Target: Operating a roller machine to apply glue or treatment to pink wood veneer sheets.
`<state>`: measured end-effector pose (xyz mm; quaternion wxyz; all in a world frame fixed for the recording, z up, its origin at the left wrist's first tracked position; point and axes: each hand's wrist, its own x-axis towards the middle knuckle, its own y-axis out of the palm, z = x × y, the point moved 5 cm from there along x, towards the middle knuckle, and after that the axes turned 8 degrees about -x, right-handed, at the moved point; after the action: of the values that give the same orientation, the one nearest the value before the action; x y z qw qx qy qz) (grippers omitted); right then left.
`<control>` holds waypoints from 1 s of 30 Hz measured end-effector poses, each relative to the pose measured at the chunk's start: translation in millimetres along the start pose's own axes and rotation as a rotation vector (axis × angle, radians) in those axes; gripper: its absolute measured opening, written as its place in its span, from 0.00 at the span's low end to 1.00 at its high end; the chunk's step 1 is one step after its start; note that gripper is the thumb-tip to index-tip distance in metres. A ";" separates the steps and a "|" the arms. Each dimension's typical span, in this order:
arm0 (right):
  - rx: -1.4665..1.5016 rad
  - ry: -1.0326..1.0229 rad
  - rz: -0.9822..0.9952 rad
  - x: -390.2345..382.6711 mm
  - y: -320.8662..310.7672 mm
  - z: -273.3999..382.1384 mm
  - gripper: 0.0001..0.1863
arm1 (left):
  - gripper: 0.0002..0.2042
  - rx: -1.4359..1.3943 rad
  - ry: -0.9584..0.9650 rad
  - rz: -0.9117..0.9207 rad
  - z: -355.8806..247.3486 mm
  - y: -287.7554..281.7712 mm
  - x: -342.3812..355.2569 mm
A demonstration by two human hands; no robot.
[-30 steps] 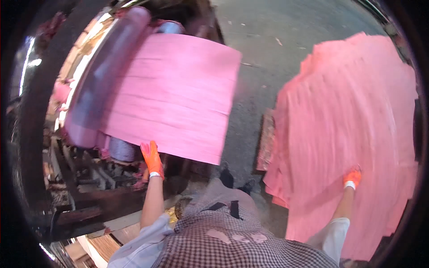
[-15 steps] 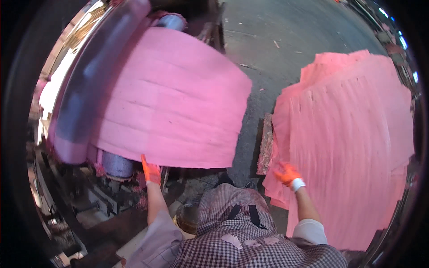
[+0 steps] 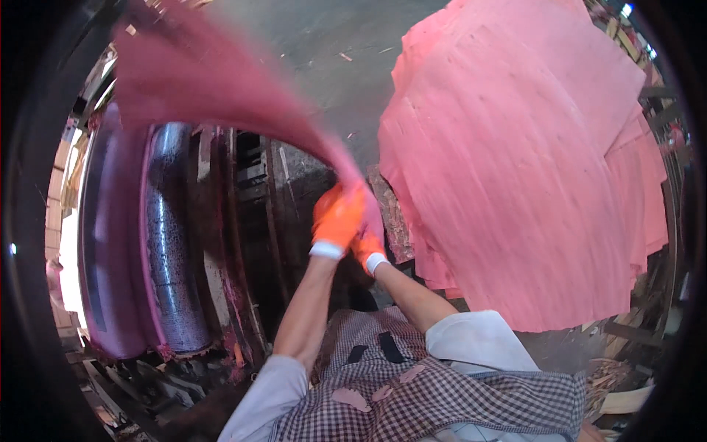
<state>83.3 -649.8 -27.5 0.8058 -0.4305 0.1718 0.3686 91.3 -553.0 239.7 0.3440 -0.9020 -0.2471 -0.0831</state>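
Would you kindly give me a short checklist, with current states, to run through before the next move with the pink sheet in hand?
1. Left hand closed on the sheet: ok, at its near end.
2. Right hand has a firm grip: cannot tell; its fingers are partly hidden.
3. Both hands gloved: ok, orange gloves.
4. Sheet flat: not ok; it is raised and curved, its far part blurred.
5. Sheet clear of the rollers: cannot tell; it overlaps them in view, but any contact is unclear.
6. Stack edges even: not ok; sheets jut out unevenly.
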 end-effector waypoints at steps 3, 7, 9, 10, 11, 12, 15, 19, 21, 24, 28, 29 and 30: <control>1.666 0.499 0.123 -42.5 -26.3 -37.4 0.21 | 0.16 0.244 -0.075 0.312 -117.2 92.9 60.8; 1.766 0.184 0.132 -53.4 -77.9 -167.2 0.22 | 0.25 0.157 0.280 0.524 -255.6 217.2 2.2; 1.783 0.210 0.005 -76.7 -85.8 -238.3 0.23 | 0.27 -0.077 0.388 0.612 -278.4 259.7 -45.6; 1.779 0.248 -0.083 -87.3 -82.3 -275.6 0.23 | 0.28 -0.216 0.407 0.668 -290.2 269.0 -63.6; 1.766 0.292 -0.190 -98.4 -78.6 -316.1 0.24 | 0.28 -0.207 0.414 0.681 -294.4 274.3 -79.2; 1.737 0.351 -0.302 -110.2 -75.7 -353.6 0.24 | 0.27 -0.468 0.201 0.843 -289.7 281.4 -93.4; 1.523 0.604 -0.572 -143.2 -69.8 -457.4 0.26 | 0.30 -0.546 -0.048 0.967 -244.6 295.8 -117.4; 1.537 0.541 -0.726 -151.9 -109.6 -497.7 0.34 | 0.32 -0.557 -0.597 1.022 -136.9 263.5 -94.9; 1.641 0.350 -0.846 -145.9 -153.7 -505.7 0.43 | 0.30 -0.469 -0.477 0.756 -98.9 230.9 -65.1; 1.806 0.288 -0.520 -133.9 -196.5 -484.5 0.49 | 0.27 -0.453 -0.322 0.296 -114.1 132.8 -28.1; 1.723 0.226 -0.614 -109.1 -193.5 -502.3 0.51 | 0.29 -0.415 -0.482 -0.015 -81.5 49.5 -48.5; 1.659 0.378 -0.495 -102.4 -186.4 -492.8 0.49 | 0.29 -0.422 -0.483 -0.031 -66.4 37.8 -72.6; 1.581 0.530 -0.368 -98.5 -176.4 -481.2 0.47 | 0.29 -0.396 -0.493 -0.079 -45.5 23.1 -104.3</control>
<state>167.7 -1151.6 -143.3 0.8496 0.1652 0.4888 -0.1095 13.7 -638.5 227.1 0.0881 -0.9341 -0.3370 0.0781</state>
